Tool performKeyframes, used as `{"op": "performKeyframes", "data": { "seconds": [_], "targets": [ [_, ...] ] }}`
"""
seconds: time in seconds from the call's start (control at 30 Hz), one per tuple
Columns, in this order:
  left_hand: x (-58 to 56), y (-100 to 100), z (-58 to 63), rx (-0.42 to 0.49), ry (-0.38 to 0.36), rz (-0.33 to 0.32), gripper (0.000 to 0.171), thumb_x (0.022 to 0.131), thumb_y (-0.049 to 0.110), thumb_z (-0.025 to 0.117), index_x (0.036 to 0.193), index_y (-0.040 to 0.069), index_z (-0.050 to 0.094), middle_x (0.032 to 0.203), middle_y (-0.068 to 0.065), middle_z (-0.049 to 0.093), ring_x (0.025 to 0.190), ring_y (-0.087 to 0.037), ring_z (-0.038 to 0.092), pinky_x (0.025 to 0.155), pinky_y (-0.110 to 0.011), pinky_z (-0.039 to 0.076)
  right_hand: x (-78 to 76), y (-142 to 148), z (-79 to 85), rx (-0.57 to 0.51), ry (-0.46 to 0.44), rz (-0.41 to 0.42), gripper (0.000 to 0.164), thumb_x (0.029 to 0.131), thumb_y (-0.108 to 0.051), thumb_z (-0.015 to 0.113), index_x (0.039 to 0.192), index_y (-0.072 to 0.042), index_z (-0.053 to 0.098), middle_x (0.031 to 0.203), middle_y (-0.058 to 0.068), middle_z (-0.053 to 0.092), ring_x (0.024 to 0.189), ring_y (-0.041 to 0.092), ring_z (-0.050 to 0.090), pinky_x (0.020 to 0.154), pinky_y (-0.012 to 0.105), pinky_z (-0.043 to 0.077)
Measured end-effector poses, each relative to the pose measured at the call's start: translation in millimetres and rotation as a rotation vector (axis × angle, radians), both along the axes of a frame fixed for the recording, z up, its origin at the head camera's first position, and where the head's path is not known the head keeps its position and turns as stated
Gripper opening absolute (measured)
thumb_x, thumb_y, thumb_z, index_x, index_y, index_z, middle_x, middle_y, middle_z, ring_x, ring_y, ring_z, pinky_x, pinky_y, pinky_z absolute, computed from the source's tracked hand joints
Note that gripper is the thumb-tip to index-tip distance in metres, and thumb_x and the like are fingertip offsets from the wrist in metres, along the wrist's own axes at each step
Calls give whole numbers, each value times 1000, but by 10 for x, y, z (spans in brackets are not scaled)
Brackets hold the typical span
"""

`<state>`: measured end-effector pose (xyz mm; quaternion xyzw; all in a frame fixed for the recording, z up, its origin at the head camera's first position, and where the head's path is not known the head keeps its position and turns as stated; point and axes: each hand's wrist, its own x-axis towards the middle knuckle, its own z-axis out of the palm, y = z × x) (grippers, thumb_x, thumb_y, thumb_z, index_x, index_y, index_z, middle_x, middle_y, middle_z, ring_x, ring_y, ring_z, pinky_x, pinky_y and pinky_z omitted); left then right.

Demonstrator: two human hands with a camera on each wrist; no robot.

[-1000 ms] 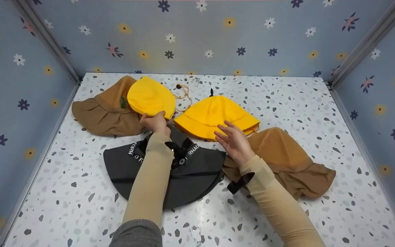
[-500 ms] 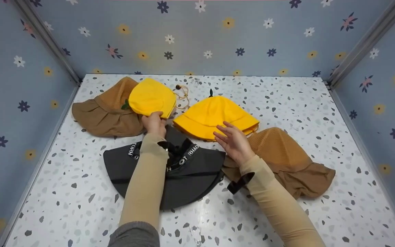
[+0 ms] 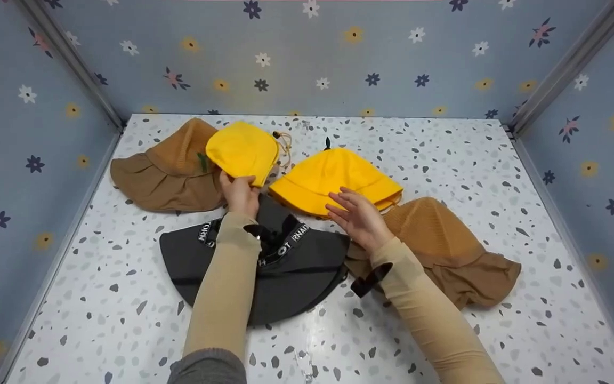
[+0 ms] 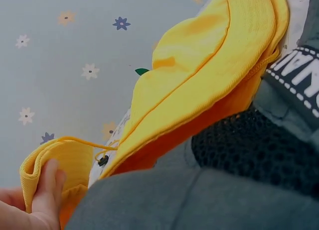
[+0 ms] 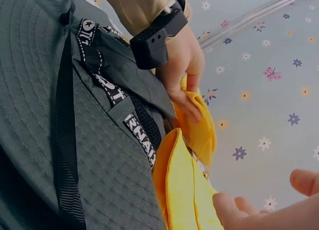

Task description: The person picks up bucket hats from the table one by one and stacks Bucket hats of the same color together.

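My left hand [image 3: 240, 194] pinches the brim of a small yellow bucket hat [image 3: 240, 152], thumb on one side and fingers on the other, as the left wrist view shows. A green leaf tab [image 3: 203, 161] shows at that hat's left edge, and its cord loops out behind. Beside it lies a second yellow bucket hat [image 3: 333, 170], crown up, with a leaf tab on top. My right hand [image 3: 360, 220] hovers at this hat's front brim, fingers spread and holding nothing. Under my left forearm spreads a dark grey wide-brimmed hat [image 3: 296, 290] with a lettered band.
A brown hat with a neck flap [image 3: 163, 184] lies at the left, partly behind the held hat. Another brown hat [image 3: 440, 234] lies at the right, partly under my right wrist. Flowered panels [image 3: 307, 58] wall the speckled table [image 3: 499, 346] at the back and both sides.
The held yellow hat has shifted slightly right and turned, its crown now pointing more upward. My left hand moved along with it. The right hand has barely moved.
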<state>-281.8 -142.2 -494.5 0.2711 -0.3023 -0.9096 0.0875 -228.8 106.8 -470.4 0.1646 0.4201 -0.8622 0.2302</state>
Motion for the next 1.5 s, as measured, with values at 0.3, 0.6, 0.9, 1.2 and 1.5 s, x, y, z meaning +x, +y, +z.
{"op": "performKeyframes", "data": {
  "seconds": [0.3, 0.6, 0.9, 1.2, 1.5],
  "targets": [
    [-30, 93, 26, -56, 97, -57, 83, 92, -18, 47, 153, 32, 23, 147, -9, 38, 114, -24, 51, 76, -29, 50, -7, -20, -11, -45, -12, 42, 57, 104, -24, 48, 154, -13, 24, 159, 17, 33, 146, 37, 32, 120, 40, 32],
    [-2, 199, 64, -50, 207, -207, 82, 91, -19, 48, 153, 29, 25, 148, -11, 41, 109, -23, 58, 78, -28, 57, -28, -32, -18, -90, 7, 59, 71, 103, -36, 50, 158, -10, 14, 161, 17, 28, 149, 36, 26, 123, 40, 25],
    [45, 303, 52, -79, 246, -450, 84, 87, -23, 48, 153, 26, 27, 148, -13, 43, 102, -20, 64, 78, -29, 59, -49, -22, -6, -126, 14, 40, 77, 102, -39, 50, 159, -8, 9, 162, 17, 24, 150, 36, 24, 123, 40, 26],
    [88, 352, 26, -98, 241, -623, 85, 86, -22, 51, 154, 22, 28, 143, -14, 47, 103, -21, 64, 79, -30, 60, -81, -7, -12, -152, 25, -41, 67, 104, -33, 48, 158, -11, 14, 163, 16, 22, 149, 33, 28, 123, 39, 25],
    [102, 364, 9, -117, 279, -735, 82, 86, -22, 46, 155, 18, 26, 144, -16, 44, 109, -23, 61, 81, -32, 59, -104, 55, -20, -206, -42, -169, 60, 102, -26, 56, 154, -14, 28, 156, 11, 38, 143, 23, 39, 119, 35, 33]
  ]
}}
